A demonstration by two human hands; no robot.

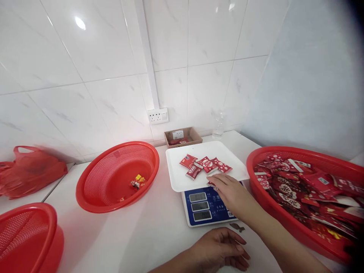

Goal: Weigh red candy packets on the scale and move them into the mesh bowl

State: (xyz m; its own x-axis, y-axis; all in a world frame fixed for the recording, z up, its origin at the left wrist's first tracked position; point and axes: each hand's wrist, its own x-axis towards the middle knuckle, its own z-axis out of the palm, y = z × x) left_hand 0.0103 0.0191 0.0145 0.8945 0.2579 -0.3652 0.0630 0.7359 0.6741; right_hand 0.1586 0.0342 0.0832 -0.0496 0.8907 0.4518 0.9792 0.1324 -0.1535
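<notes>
My right hand (231, 191) reaches over the front edge of a white weighing tray (179, 182), and its fingertips are on a small red packet (212, 185), mostly hidden beneath them. Several more red-and-white packets (206, 165) lie on the tray just beyond. Under the tray sits a scale with a blue panel (212, 204) and three small displays; their digits are too faint to read. In front of the scale, my left hand (217, 248) rests low over the table, fingers loosely bent and apart, holding nothing.
A large red basket (251, 167) full of red packets stands at the right. Left of the scale is a red basket (113, 208) with a few packets. Another red basket (51, 227) and a red bag (36, 172) are farther left. Behind are a cardboard box (196, 135) and a clear bottle (218, 125).
</notes>
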